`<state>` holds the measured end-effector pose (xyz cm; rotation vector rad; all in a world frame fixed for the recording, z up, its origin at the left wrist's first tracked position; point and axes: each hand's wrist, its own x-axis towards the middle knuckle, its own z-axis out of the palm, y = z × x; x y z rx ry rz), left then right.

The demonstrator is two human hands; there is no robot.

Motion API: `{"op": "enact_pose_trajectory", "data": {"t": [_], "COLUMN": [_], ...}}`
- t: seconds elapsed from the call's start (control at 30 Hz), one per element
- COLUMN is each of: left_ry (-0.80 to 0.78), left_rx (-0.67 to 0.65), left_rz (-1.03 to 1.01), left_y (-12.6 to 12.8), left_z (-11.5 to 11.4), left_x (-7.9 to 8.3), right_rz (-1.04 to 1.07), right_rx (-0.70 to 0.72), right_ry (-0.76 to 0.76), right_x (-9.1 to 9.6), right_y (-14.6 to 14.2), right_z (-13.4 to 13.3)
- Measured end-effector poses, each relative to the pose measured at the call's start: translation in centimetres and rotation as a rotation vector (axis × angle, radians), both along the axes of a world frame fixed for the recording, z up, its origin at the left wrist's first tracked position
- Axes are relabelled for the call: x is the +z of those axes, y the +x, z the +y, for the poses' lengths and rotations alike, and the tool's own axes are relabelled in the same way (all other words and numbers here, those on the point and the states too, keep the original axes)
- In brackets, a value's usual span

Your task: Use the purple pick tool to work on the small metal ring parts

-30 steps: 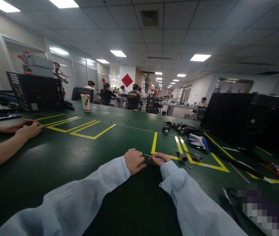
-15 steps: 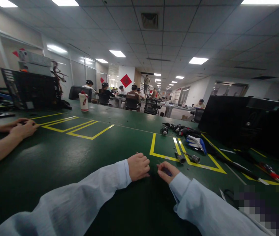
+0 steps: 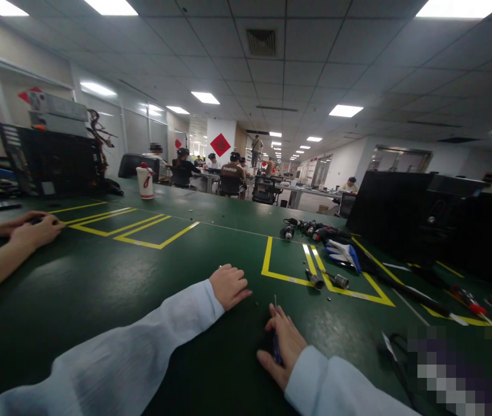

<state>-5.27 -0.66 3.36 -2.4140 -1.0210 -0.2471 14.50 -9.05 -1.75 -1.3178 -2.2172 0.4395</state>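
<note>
My left hand [image 3: 229, 287] rests over the green table [image 3: 141, 323], palm down, with its fingers loosely stretched and nothing visible in them. Right of its fingertips lies a tiny metal part [image 3: 256, 303], too small to name. Lower right, my right hand [image 3: 288, 345] has its thumb spread well away from its straightened fingers. A slim screwdriver [image 3: 276, 350] with a dark purple handle lies along the inner side of those fingers, its thin shaft pointing away from me. Whether table or fingers bear it I cannot tell. Two metal cylindrical parts [image 3: 315, 279] sit beyond my right hand.
Yellow tape [image 3: 267, 254] outlines areas on the table. At right are blue-white gloves [image 3: 343, 254], corded tools [image 3: 302, 228], a red screwdriver [image 3: 469, 300] and a black case [image 3: 388, 208]. Another person's hands [image 3: 37, 228] work at left, near a paper cup [image 3: 145, 182].
My left hand has drawn left, away from the right one. My right hand has come down toward me and its pinch has opened, the screwdriver now pointing forward. A tiny part shows between the hands.
</note>
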Motion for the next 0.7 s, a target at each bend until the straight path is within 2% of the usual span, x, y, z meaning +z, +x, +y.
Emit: {"op": "enact_pose_trajectory", "data": {"t": [0.1, 0.23, 0.37, 0.53, 0.7], "left_ry": [-0.008, -0.041, -0.066, -0.102, -0.137], "left_rx": [0.04, 0.08, 0.139, 0.173, 0.165], "left_rz": [-0.012, -0.011, -0.027, -0.055, -0.071], "left_y": [-0.6, -1.8, -2.7, -2.9, -2.7], "left_z": [0.3, 0.8, 1.2, 1.3, 1.0], "left_x": [-0.1, 0.0, 0.0, -0.2, -0.1], "right_rz": [-0.049, -0.033, -0.02, 0.158, 0.504], "right_rx": [0.039, -0.035, -0.018, -0.016, -0.112], "right_ry": [-0.001, 0.024, -0.019, -0.044, -0.056], "right_x": [0.8, 1.4, 1.5, 1.2, 1.0], "right_y": [-2.5, -5.4, -7.3, -8.3, -6.7], "right_z": [1.9, 4.6, 6.6, 8.2, 9.5]}}
